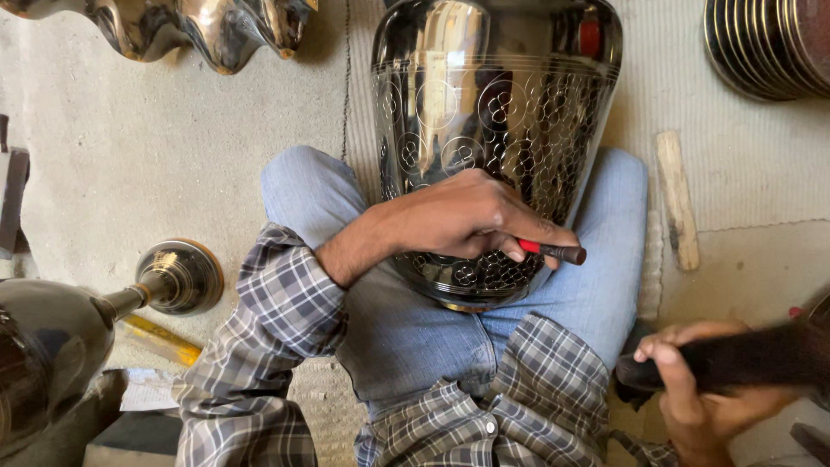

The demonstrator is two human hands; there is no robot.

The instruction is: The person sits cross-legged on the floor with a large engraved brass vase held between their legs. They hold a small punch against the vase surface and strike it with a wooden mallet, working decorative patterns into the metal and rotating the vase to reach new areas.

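Note:
A large shiny metal vase point(493, 112) with engraved circle patterns lies between my knees, its narrow end toward me. My left hand point(458, 216) rests on the vase's lower body and grips a thin chisel point(558, 252) with a red band and dark tip, held against the patterned metal. My right hand point(705, 393) is at the lower right, shut around the dark handle of a mallet point(761, 356) that is blurred and raised beside my right knee.
A wooden stick point(677, 199) lies on the mat at right. Stacked metal plates point(769, 43) sit at top right, a wavy metal bowl point(207, 30) at top left. A dark metal vessel with a round foot point(177, 277) lies at left, near a yellow tool point(164, 340).

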